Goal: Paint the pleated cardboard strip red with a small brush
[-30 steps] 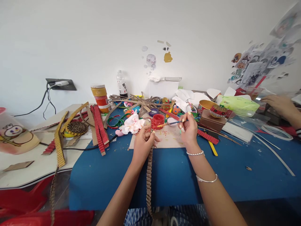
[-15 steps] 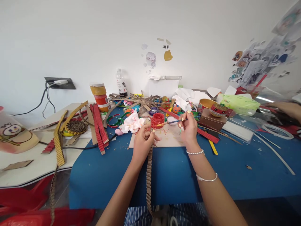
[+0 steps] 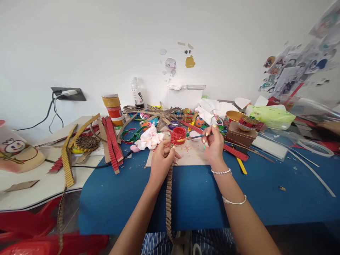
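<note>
My left hand [image 3: 162,157] is closed on a strip of corrugated cardboard [image 3: 169,198], whose plain brown length hangs down over the table edge towards my lap. Between the fingers of my right hand [image 3: 214,143] is a thin paintbrush [image 3: 195,137], its tip pointing left to the upper end of the strip by my left fingers. Just behind the brush stands an open jar of red paint [image 3: 179,134]. Under both hands lies a paint-spotted board [image 3: 190,159]. Crumpled, red-stained tissue [image 3: 150,138] sits left of the jar.
Red corrugated strips [image 3: 113,145] and yellow ones [image 3: 68,156] lie at the left, near stacked paint jars [image 3: 113,108]. A brown box [image 3: 240,134] carries a small decorated bowl [image 3: 249,123] at the right. Behind it is a green tissue pack [image 3: 273,117]. A bottle [image 3: 137,92] stands by the wall.
Both hands stay almost where they were, brush and strip still in them. At the far right, another person's hand has left the view, and clear plastic shows there.
</note>
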Motion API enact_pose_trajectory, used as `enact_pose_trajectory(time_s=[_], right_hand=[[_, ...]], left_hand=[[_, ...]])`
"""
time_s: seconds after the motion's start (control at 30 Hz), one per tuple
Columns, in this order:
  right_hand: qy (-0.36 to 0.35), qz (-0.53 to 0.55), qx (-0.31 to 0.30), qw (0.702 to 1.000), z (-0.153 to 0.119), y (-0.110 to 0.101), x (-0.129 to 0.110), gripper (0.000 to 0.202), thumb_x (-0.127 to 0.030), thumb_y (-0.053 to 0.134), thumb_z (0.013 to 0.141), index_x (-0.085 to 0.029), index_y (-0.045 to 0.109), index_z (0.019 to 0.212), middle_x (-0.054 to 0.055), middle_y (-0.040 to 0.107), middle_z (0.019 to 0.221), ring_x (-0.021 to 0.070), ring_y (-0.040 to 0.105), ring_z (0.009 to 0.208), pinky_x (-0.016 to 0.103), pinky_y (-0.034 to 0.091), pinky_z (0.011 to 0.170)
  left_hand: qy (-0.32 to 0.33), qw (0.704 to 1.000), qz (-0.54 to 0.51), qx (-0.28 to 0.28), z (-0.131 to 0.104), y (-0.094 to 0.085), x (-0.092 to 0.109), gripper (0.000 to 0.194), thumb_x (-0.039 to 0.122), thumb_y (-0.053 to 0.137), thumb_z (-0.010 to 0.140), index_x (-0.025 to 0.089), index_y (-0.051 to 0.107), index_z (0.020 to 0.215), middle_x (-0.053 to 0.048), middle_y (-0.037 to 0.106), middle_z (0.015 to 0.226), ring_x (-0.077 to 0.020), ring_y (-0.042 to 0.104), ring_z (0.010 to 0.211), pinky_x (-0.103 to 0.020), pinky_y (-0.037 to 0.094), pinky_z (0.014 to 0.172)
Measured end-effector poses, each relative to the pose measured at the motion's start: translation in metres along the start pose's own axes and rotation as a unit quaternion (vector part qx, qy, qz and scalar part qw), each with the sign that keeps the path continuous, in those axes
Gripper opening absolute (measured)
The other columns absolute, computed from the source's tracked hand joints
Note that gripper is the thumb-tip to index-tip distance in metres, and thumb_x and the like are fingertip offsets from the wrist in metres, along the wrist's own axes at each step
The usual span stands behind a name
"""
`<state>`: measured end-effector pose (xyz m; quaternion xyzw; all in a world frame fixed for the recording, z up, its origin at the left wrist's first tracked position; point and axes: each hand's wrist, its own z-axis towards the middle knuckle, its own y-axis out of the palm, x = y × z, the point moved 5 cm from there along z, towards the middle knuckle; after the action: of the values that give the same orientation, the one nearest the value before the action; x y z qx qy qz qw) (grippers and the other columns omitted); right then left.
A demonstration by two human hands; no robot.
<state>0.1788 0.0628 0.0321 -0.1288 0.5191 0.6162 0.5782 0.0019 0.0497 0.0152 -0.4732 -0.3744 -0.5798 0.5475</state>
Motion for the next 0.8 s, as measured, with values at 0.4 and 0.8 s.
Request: enact_pose_trajectory(time_s=[0.4,0.8], right_hand=[[0.015,0.007,-0.012,1.0,-0.0008,0.0002,0.0,0.032,-0.039,0.043,0.075,-0.017,0.038,0.051,-0.005,0.041,0.048,0.0028,0.033,0.035,0.019,0.021,0.035],[0.025,0.025,-0.006,0.999,0.0,0.0007,-0.0006,0.031,-0.034,0.042,0.077,-0.017,0.039,0.051,-0.005,0.042,0.047,0.0024,0.032,0.033,0.019,0.02,0.036]], left_hand=[[-0.004,1.0,0.0,-0.003,0.0002,0.0001,-0.0006,0.028,0.025,0.047,0.075,0.015,0.042,0.1,0.005,0.06,0.053,-0.0078,0.048,0.041,-0.019,0.04,0.047],[-0.01,1.0,0.005,0.001,0.0004,0.0003,-0.0007,0.027,0.024,0.048,0.074,0.016,0.042,0.099,0.005,0.06,0.053,-0.0073,0.048,0.042,-0.018,0.04,0.048]])
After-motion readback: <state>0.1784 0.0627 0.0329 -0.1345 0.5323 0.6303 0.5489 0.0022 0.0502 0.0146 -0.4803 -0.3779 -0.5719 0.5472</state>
